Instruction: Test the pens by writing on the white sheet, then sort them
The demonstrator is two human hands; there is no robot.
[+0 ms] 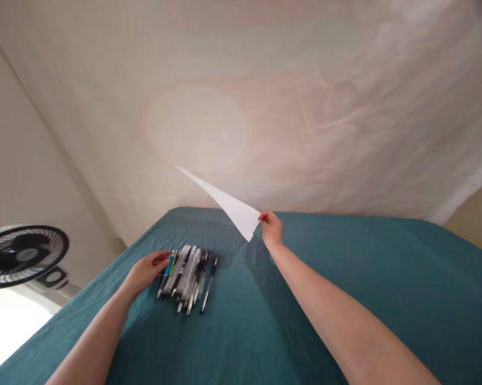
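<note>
Fingertips of the right hand (271,229) pinch the near corner of a thin white sheet of paper (235,208), thumb and forefinger closed on its edge while the rest of the hand stays loosely curled. Held up off the surface, the sheet is seen almost edge-on as a long narrow wedge, its far tip pointing up and to the left against a pale pink-and-cream patterned cloth backdrop (305,107). Fingers of the left hand (147,270) lie relaxed and partly spread, palm down, their tips touching the left side of a loose bundle of clear-barrelled and black ballpoint pens (187,278); they grip nothing. A few pens with blue and green parts sit directly against those fingertips. The pens lie side by side on a teal fabric table covering (365,278), roughly parallel, with one black pen just apart on the bundle's right. Paper and pens are near each other, the sheet above and to the right. A black-and-white electric fan (22,255) stands at the left edge, beside a plain beige wall (16,160).
</note>
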